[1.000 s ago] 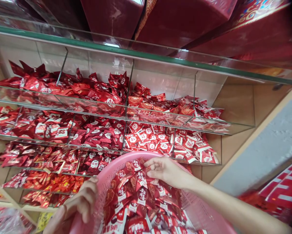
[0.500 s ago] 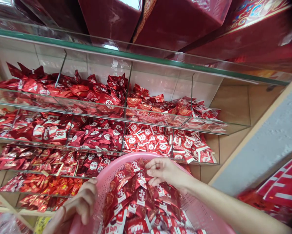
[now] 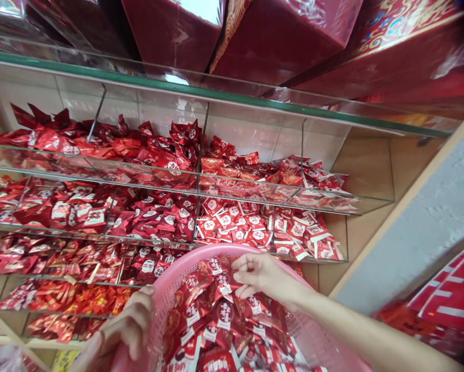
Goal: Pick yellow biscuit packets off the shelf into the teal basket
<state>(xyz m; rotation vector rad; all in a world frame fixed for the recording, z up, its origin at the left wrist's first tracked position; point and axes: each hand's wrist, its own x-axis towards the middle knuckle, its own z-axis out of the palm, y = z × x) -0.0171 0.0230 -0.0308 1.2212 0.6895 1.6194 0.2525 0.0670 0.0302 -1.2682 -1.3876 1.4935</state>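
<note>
A pink plastic basket (image 3: 178, 268) with perforated walls is in front of me at the bottom of the view, filled with red candy packets (image 3: 224, 315) with white lettering. My left hand (image 3: 125, 328) is curled around the basket's left rim. Inside the basket, near its far rim, my right hand (image 3: 257, 276) reaches in from the right. Its fingers are bent and closed at the edge of a red candy packet (image 3: 223, 284). How much of that packet lies between the fingertips is partly hidden.
Beyond the basket rise tiered glass-fronted shelves (image 3: 232, 188) with dividers and heaps of red wrapped packets (image 3: 162, 214). Large dark red boxes (image 3: 278, 46) sit on the glass shelf (image 3: 255, 103) above. To the right are a grey wall (image 3: 429, 206) and red printed packaging (image 3: 449, 294).
My view has shifted very slightly. Both hands, the basket and the packets stay almost where they were.
</note>
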